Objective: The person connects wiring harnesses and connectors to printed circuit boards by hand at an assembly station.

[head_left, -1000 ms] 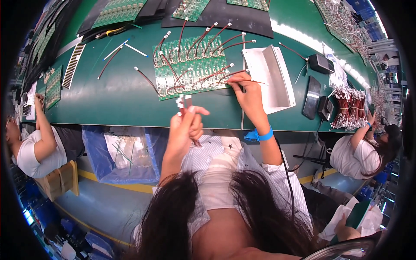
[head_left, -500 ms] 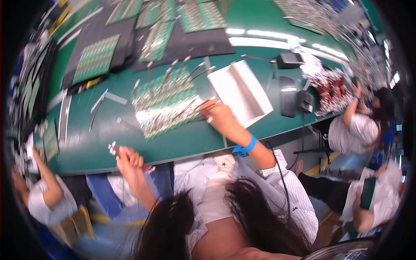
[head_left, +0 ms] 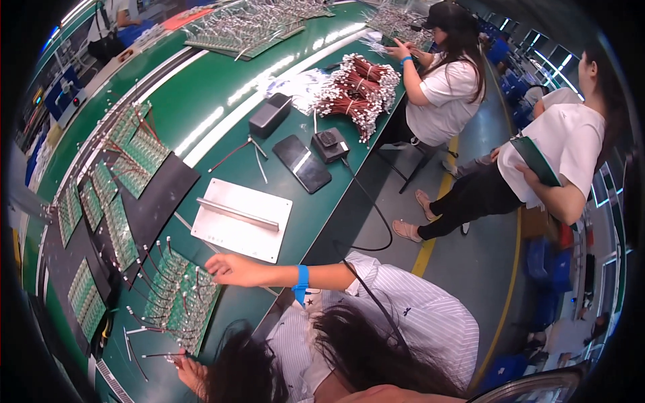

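Observation:
A green circuit board panel point(head_left: 176, 295) lies on the green table, with thin red and dark wires ending in white connectors standing up from it. At the panel's right edge, my right hand point(head_left: 235, 270), with a blue wrist strap point(head_left: 302, 277), has its fingers bent together over the board; what they pinch, if anything, is too small to make out. My left hand point(head_left: 193, 375) is closed beside the panel's near end, partly hidden by dark hair. Wire leads point(head_left: 168, 356) with white connectors stick out of it toward the left.
Beyond my right hand lie a white plate with a metal bar point(head_left: 242, 218), a phone point(head_left: 302, 163), a black box point(head_left: 270, 114), a black corded device point(head_left: 330, 144) and red wire bundles point(head_left: 359, 91). More boards point(head_left: 138, 158) rest on black mats. Two people point(head_left: 447, 91) point(head_left: 561, 148) are at the right.
The view has swung to the right, showing more of the aisle and the people there. My left hand has come closer to the panel's near end; my right hand stays at its right edge.

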Demonstrator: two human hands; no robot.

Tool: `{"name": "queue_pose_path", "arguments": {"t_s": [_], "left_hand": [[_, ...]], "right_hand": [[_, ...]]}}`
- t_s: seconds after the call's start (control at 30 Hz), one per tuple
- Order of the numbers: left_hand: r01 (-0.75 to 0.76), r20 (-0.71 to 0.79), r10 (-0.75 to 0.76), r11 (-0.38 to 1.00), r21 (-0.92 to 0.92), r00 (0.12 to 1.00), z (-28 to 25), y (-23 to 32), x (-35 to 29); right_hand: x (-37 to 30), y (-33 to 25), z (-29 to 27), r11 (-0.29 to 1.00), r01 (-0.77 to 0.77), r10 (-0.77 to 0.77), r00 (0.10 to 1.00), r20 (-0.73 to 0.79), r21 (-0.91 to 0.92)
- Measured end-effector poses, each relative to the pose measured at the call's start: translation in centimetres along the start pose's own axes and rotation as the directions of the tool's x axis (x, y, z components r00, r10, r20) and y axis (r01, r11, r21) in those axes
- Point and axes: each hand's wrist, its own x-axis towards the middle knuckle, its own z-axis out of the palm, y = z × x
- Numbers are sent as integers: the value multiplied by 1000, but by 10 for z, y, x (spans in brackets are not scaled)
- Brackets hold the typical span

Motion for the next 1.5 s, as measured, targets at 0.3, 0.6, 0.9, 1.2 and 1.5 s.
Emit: {"name": "queue_pose_path", "arguments": {"t_s": [0.3,0.6,0.9,1.2,1.5], "left_hand": [[352,-351,-287,926,138,891,82,60,-32],[233,-553,-283,959,-162,783,146,78,-21],[-340,-150,327,938,-64,933,184,75,-1],[-229,-116,234,972,58,965,242,109,-5],[-142,37,161,941,-306,986,243,108,54]], "right_hand": [[0,-18,14,864,-416,344,899,273,283],[-4,-50,14,738,-388,259,919,298,552],[6,-74,-21,796,-185,180,981,65,577],[1,-87,-46,807,-105,156,987,-37,580],[44,-83,-46,774,-95,162,986,-51,626]]}}
